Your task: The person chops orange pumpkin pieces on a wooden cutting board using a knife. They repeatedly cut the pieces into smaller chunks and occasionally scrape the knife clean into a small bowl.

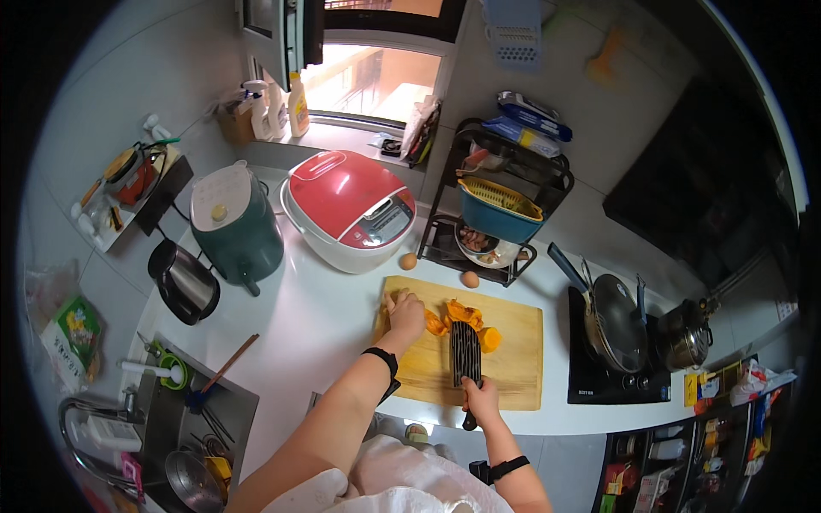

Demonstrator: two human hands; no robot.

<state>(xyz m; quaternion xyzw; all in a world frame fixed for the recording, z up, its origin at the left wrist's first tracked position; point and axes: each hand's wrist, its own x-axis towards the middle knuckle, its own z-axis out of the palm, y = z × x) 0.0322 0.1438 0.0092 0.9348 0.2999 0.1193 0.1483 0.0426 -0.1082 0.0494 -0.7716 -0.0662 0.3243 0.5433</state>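
Note:
A wooden cutting board [513, 378] lies on the white counter in front of me. My right hand [482, 399] grips the dark handle of a cleaver [466, 353], whose blade has a black-and-light streaked pattern. The blade points away from me, beside orange pumpkin-like pieces: a ragged chunk [465, 312] at its tip, a round-faced piece [490, 340] to its right and a smaller piece [435, 322] to its left. My left hand [406, 314] is at the board's upper left, fingers bent downward. What lies under those fingers is hidden.
Two brown eggs [470, 279] lie behind the board. A red-lidded rice cooker [346, 199], green air fryer [234, 237] and steel kettle [186, 282] stand left. A black rack [442, 237] holds a blue basin [497, 215]. A wok [619, 320] sits on the right-hand stove; a sink [247, 410] is at left.

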